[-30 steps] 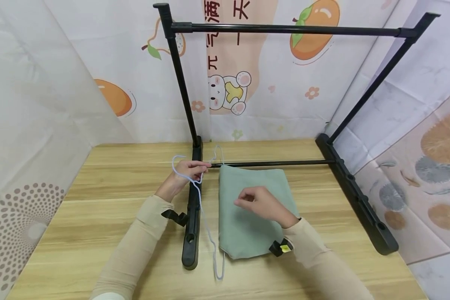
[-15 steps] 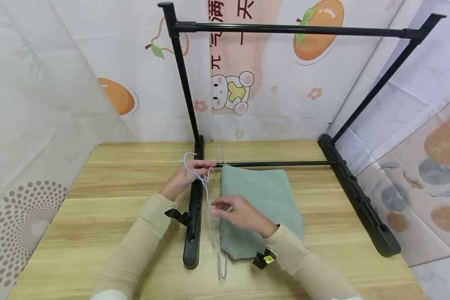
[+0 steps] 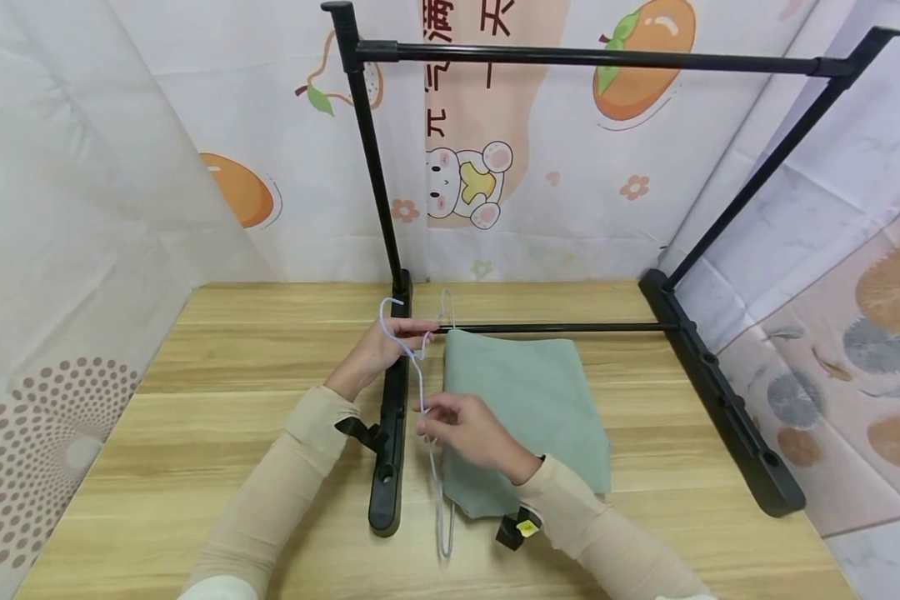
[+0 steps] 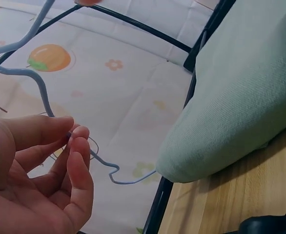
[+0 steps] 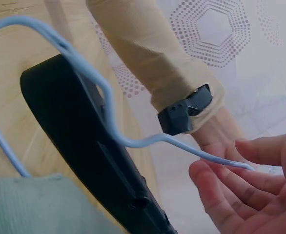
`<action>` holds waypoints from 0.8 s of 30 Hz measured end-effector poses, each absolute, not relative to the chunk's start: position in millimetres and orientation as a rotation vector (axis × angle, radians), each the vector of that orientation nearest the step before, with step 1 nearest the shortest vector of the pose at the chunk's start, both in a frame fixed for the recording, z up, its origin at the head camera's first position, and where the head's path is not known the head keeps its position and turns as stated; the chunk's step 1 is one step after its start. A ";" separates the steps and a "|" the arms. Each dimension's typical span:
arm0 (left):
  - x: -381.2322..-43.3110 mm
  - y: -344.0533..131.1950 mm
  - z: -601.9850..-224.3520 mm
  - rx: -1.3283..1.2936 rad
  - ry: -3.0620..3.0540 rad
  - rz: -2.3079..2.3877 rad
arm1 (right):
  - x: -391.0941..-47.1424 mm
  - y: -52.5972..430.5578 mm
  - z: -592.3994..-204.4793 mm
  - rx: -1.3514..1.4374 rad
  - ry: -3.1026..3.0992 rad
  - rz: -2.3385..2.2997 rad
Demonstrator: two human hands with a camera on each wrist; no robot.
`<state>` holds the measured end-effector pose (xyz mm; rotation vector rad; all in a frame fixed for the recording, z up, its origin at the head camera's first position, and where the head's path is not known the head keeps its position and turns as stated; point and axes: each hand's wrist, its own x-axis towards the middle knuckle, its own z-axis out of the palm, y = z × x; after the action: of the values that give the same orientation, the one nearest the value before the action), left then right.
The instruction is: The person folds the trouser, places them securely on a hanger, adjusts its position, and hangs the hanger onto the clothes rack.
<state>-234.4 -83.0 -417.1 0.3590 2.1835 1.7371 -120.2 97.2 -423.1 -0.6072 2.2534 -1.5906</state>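
A light blue wire clothes hanger (image 3: 433,468) stands tilted along the left edge of a folded sage-green cloth (image 3: 525,408). Its hook curves up past my left hand (image 3: 378,348), which pinches the far shoulder close to the neck. On the near shoulder is my right hand (image 3: 465,429), its thumb and fingers curled about the wire; in the right wrist view the hanger (image 5: 111,119) runs between them. The bottom bar passes partly behind the cloth (image 4: 240,107), as the left wrist view shows.
A black rack frames the workspace: its left foot (image 3: 385,500) lies under my left hand, its right foot (image 3: 727,400) farther right. A low crossbar (image 3: 562,327) runs behind the cloth, and a top rail (image 3: 607,58) is above. Patterned curtains surround the wooden table (image 3: 195,417).
My right hand has come left off the middle of the cloth to the hanger's near shoulder. My left hand, still pinching, has moved slightly right with the hook.
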 end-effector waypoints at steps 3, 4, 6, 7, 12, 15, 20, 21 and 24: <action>-234.8 -82.8 -417.3 0.379 2.196 1.747 | -120.5 93.5 -424.2 -0.582 2.226 -1.629; -235.0 -82.7 -417.4 0.379 2.201 1.748 | -120.5 92.3 -424.9 -0.572 2.217 -1.645; -235.3 -82.2 -417.7 0.388 2.217 1.742 | -120.3 90.4 -425.9 -0.558 2.204 -1.679; -235.6 -81.9 -418.0 0.394 2.228 1.736 | -120.2 89.6 -426.5 -0.553 2.209 -1.690; -236.7 -81.8 -419.0 0.489 2.340 1.701 | -118.5 86.9 -426.3 -0.569 2.249 -1.727; -237.5 -82.6 -418.0 0.601 2.391 1.698 | -116.7 86.6 -420.9 -0.567 2.273 -1.741; -238.1 -81.8 -412.3 0.725 2.412 1.713 | -114.4 93.5 -402.3 -0.588 2.300 -1.745; -238.3 -81.2 -410.9 0.734 2.416 1.722 | -114.5 96.1 -397.1 -0.598 2.309 -1.741; -238.3 -78.6 -405.6 0.746 2.444 1.764 | -115.7 104.9 -378.9 -0.630 2.322 -1.731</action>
<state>-238.3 -78.6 -405.6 0.7464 2.4442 1.7640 -115.7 104.9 -378.9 -0.6300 2.3221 -1.7310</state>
